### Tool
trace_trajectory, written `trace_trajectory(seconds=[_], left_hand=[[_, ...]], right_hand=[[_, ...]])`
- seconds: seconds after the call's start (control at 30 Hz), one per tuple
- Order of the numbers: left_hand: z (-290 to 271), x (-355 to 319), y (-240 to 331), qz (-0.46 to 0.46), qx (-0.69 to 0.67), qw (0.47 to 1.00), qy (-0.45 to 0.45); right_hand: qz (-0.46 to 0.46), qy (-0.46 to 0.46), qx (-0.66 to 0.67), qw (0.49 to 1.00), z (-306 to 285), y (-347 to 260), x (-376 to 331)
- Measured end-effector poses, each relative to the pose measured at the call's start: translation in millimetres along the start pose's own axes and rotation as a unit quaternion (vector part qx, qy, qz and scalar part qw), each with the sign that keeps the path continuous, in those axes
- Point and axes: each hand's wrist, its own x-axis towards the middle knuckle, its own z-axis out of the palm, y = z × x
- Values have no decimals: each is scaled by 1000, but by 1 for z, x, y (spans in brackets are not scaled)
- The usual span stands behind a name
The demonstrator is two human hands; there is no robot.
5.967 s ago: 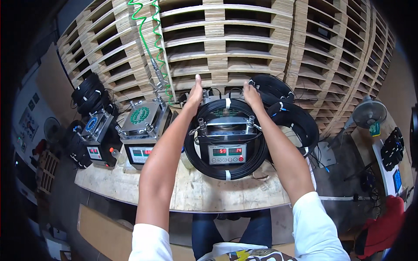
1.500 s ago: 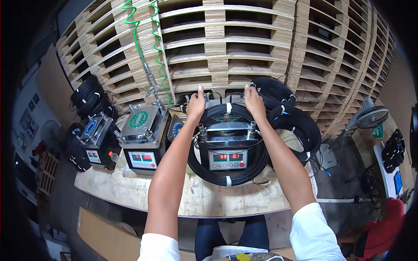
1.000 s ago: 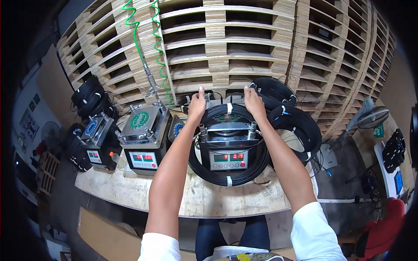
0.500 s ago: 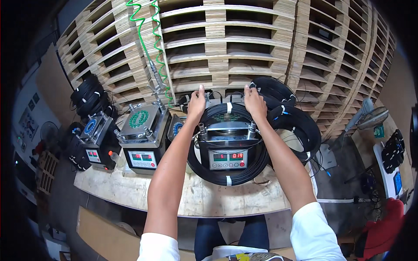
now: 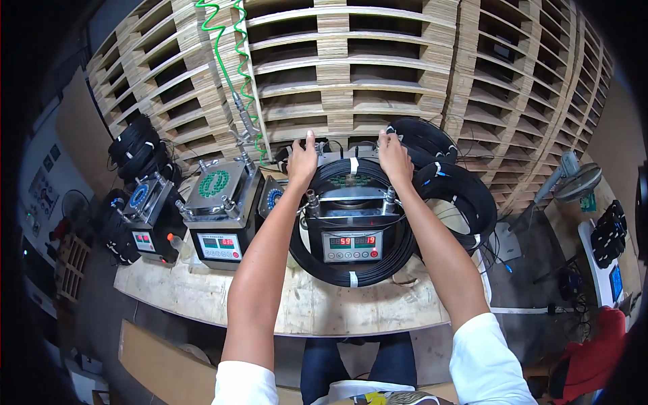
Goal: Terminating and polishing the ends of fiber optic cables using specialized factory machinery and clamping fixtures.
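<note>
Both arms reach forward past a polishing machine with a metal top plate (image 5: 351,195) and a lit control panel (image 5: 352,247). A large coil of black cable (image 5: 324,268), bound with white ties, rings this machine. My left hand (image 5: 302,160) is at the far left of the coil, thumb up and fingers curled. Across from it, my right hand (image 5: 395,158) is at the far right with its thumb up too. Between the hands lies a grey metal part (image 5: 331,157). The fingertips and whatever they hold are hidden.
To the left stand a second machine with a green ring of dots (image 5: 214,183) and a smaller one with a blue ring (image 5: 140,196). More cable coils (image 5: 466,202) lie right and behind. Stacked wooden pallets (image 5: 378,61) rise behind the bench (image 5: 304,307); green coiled hoses (image 5: 216,27) hang down.
The red digits on the control panels have changed. My hands stay in nearly the same place, the left one shifted very slightly.
</note>
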Motion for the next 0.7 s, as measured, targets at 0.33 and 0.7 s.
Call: trace_trajectory(seconds=[0.33,0.7], left_hand=[[9,24,-17,-32,-50,990,-132],[21,23,-16,-54,-93,987,-118]], right_hand=[[42,-41,-66,996,-5,-4,1],[34,-41,-9,999,-4,8,8]])
